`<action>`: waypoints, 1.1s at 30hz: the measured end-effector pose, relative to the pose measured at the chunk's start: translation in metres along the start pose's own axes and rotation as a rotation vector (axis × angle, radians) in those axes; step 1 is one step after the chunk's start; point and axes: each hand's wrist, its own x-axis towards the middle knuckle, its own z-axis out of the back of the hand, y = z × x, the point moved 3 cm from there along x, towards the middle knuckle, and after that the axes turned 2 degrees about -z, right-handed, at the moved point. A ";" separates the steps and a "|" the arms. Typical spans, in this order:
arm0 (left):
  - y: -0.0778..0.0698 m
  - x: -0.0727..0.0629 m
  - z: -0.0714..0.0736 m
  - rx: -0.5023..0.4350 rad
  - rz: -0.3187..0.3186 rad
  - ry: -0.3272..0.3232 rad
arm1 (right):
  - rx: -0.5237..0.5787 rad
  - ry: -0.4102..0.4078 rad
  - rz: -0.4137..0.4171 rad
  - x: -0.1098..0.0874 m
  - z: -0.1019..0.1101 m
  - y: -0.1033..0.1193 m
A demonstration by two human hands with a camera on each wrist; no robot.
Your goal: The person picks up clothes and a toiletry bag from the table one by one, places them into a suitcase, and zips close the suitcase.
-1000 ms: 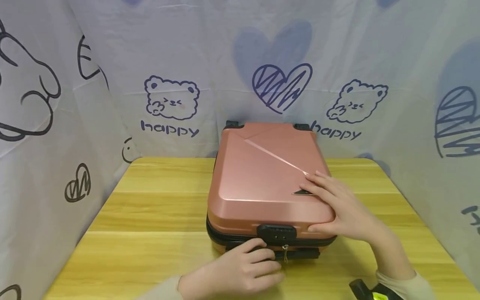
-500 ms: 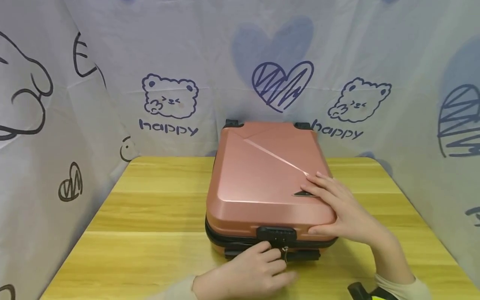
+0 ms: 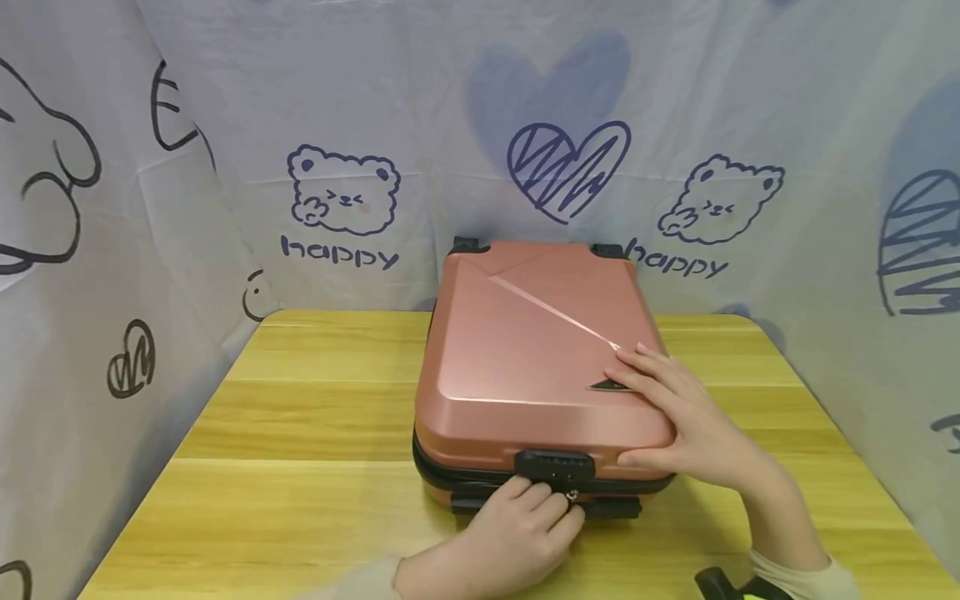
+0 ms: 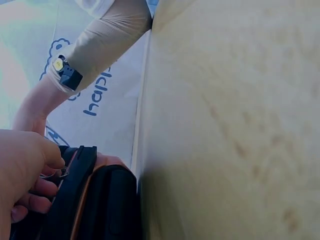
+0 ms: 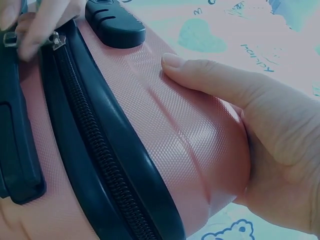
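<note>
A pink hard-shell suitcase (image 3: 525,333) lies flat on the table with its black combination lock (image 3: 553,465) toward me. My left hand (image 3: 517,533) is at the front seam below the lock, its fingers curled and pinching a metal zipper pull (image 4: 63,173). In the right wrist view, another metal zipper pull (image 5: 59,41) sits beside those fingers, and the black zipper (image 5: 100,145) runs closed along the side. My right hand (image 3: 686,425) rests on the near right corner, fingers spread over the lid and thumb (image 5: 200,75) along the front face.
Yellow wood-grain table (image 3: 300,417) extends on both sides of the suitcase. A black carry handle (image 3: 611,508) is on the suitcase's front side, below the zipper. Printed white cloth (image 3: 345,100) hangs behind and at both sides; the suitcase's wheels (image 3: 467,244) are close to it.
My left hand has moved slightly right along the front seam, and its loose fingers have curled in at the zipper pull. The right hand and suitcase stay in place.
</note>
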 end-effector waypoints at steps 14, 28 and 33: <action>0.001 -0.004 -0.005 -0.011 -0.001 0.041 | 0.005 -0.036 0.046 0.001 0.002 0.001; 0.010 -0.006 0.018 0.040 0.089 -0.077 | 0.022 -0.005 0.018 0.000 0.001 0.002; 0.014 -0.005 0.021 0.073 0.136 -0.127 | 0.018 -0.037 0.056 0.001 0.002 0.003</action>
